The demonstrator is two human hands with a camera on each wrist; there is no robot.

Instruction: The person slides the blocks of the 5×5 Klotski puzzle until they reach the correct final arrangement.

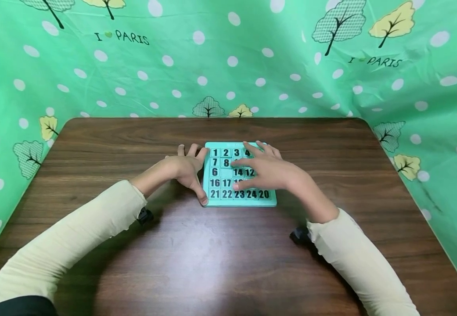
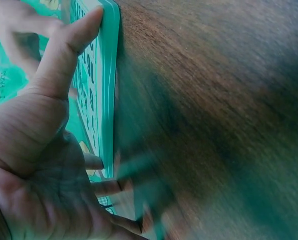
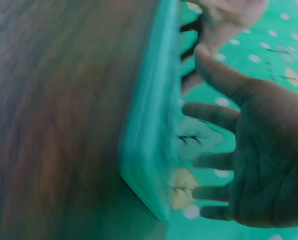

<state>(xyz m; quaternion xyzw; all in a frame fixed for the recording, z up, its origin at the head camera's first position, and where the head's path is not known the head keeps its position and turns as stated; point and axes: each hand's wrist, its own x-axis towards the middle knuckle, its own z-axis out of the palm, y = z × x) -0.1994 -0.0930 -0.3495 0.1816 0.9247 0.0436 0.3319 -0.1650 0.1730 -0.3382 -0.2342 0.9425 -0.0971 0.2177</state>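
A turquoise sliding number puzzle (image 1: 240,203) lies flat on the table, its tiles printed with black numbers. One bare slot (image 1: 228,173) shows between the 6 and 14 tiles. At the puzzle's left side is my left hand (image 1: 186,169), thumb on the near left corner and index finger by the far left corner, other fingers spread. In the left wrist view the thumb tip rests on the rim (image 2: 108,75). My right hand (image 1: 269,171) reaches over the right half with extended fingers, index fingertip beside the 8 tile (image 1: 226,163). It hides several tiles.
The brown wooden table (image 1: 196,259) surrounds the puzzle. A green dotted cloth (image 1: 212,52) with printed trees hangs behind and at both sides. Black wrist devices (image 1: 301,236) sit under both cream sleeves (image 1: 364,263).
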